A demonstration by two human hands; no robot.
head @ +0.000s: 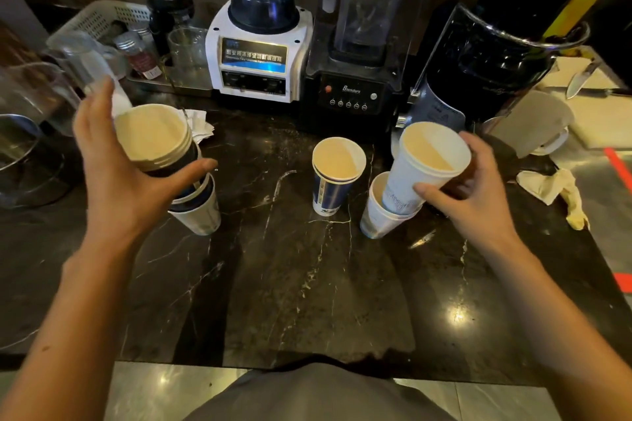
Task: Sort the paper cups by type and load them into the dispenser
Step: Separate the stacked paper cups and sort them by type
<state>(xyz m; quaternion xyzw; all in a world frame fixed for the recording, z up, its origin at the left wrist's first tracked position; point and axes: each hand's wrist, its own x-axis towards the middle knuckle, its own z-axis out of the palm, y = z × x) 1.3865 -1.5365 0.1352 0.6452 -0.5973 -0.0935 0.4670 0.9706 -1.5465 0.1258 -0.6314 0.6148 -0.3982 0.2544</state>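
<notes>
My left hand (113, 181) grips a nested stack of dark paper cups (155, 138), held over a blue-and-white cup (200, 212) that stands on the black marble counter (307, 284). My right hand (468, 195) holds a white paper cup (427, 164), tilted, with its base inside another white cup (379, 215) leaning on the counter. Between the two hands a short stack of blue-and-white cups (333, 178) stands upright. No cup dispenser can be made out.
At the back stand a white blender (256, 55), a black blender (355, 92) and a dark juicer (478, 72). Glasses and a white basket (99, 20) sit back left. A knife (581, 79), an overturned grey cup (533, 123) and crumpled paper (554, 188) lie to the right.
</notes>
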